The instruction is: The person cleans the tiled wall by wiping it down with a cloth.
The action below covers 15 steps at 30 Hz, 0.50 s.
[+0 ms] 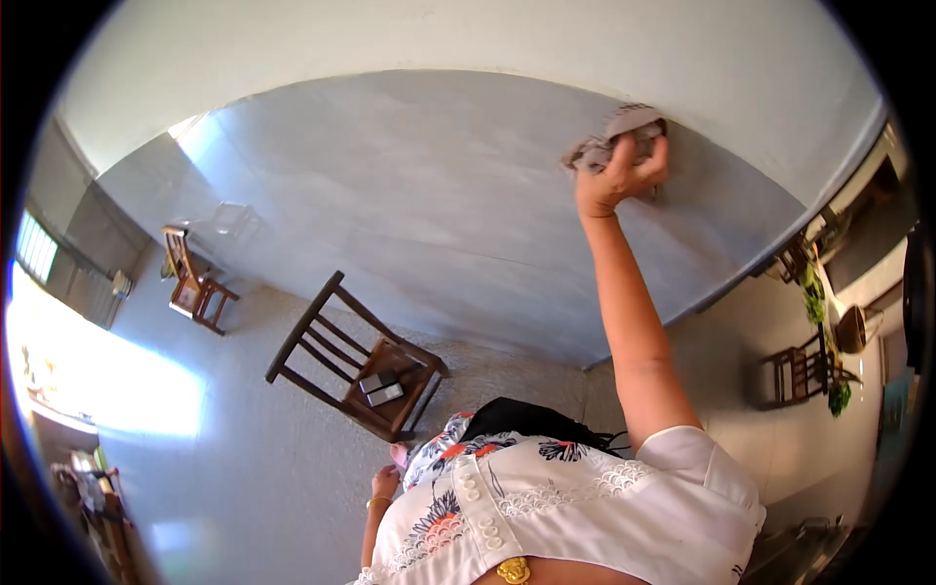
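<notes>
My right hand is stretched up at the upper right, its fingers closed round a crumpled greyish-brown cloth. The cloth lies against the grey lower part of the wall, just under the border with the white upper part. Low beside my body is my left hand, with a gold bracelet at the wrist. It is small in view and I cannot make out whether its fingers are open or closed. A small pink thing shows just beyond it, too unclear to name.
A dark wooden chair stands near the wall, with two small boxes on its seat. Farther left is another wooden chair. At the right are a third chair, leafy greens and a brown basket-like container. Sunlight falls across the floor.
</notes>
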{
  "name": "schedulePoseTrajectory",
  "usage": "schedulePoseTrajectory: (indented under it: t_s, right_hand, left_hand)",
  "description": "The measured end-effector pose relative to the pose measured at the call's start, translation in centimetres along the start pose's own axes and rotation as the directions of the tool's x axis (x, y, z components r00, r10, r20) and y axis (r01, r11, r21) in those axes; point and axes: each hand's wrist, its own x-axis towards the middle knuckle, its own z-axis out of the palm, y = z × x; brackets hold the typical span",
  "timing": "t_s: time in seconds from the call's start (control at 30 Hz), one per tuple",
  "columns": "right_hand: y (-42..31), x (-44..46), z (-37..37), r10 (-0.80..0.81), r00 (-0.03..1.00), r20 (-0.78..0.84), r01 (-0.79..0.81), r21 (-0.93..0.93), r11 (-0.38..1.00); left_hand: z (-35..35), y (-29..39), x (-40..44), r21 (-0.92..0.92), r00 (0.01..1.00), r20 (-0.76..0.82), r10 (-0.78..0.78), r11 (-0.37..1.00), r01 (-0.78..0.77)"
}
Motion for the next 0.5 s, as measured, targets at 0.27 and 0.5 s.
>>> schedulePoseTrajectory:
  t_s: [0.27, 0.5]
  right_hand:
    - [-9.9, -5.1, 4.6, -0.326, 0.921, 0.212, 0.260, 0.291, 0.921]
    - [-16.4, -11.4, 5.5, -0.651, 0.590, 0.477, 0.368, 0.559, 0.743]
  left_hand:
    - [7.4, -15.2, -4.4, 0.037, 0.989, -0.133, 0.067, 0.997, -0.062]
    - [11.2, -15.6, -4.9, -0.316, 0.989, -0.123, -0.076, 0.948, 0.033]
